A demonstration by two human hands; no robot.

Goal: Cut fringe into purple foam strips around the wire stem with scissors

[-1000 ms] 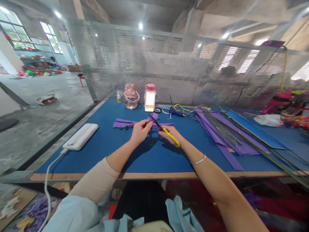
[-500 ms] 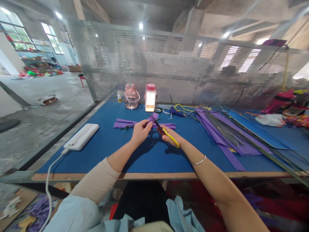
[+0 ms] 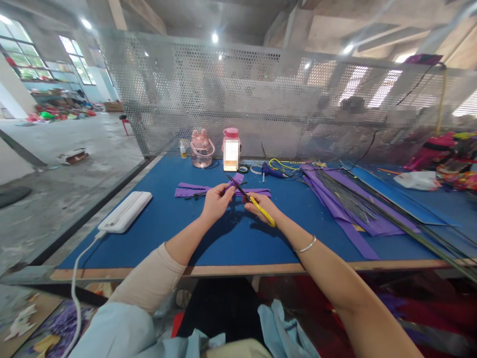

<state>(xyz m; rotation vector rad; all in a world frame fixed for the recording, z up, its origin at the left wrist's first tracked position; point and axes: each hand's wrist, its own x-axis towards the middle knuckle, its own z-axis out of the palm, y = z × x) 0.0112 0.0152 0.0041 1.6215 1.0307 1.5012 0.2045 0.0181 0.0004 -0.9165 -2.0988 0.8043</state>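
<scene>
My left hand (image 3: 218, 203) pinches a small purple strip (image 3: 237, 179) between thumb and fingers, above the blue table. My right hand (image 3: 260, 205) is closed on scissors with yellow handles (image 3: 263, 213). Their dark blades reach up and left, across the purple strip beside my left fingertips. Whether the blades touch the strip is hard to tell. Beneath and behind both hands lie fringed purple strips (image 3: 186, 190), with thin dark green pieces (image 3: 194, 197) among them.
At the back stand a phone with a lit screen (image 3: 231, 155), a pink bottle (image 3: 231, 133) and a pink jug (image 3: 201, 151). A blue glue gun (image 3: 272, 171) lies nearby. Purple sheets (image 3: 346, 228) and dark stems (image 3: 387, 214) cover the right. A white power strip (image 3: 124, 213) lies left.
The scissor blades look closer together than before, still across the purple strip. My right hand has shifted very slightly; my left keeps its pinch. The whole view has moved a little.
</scene>
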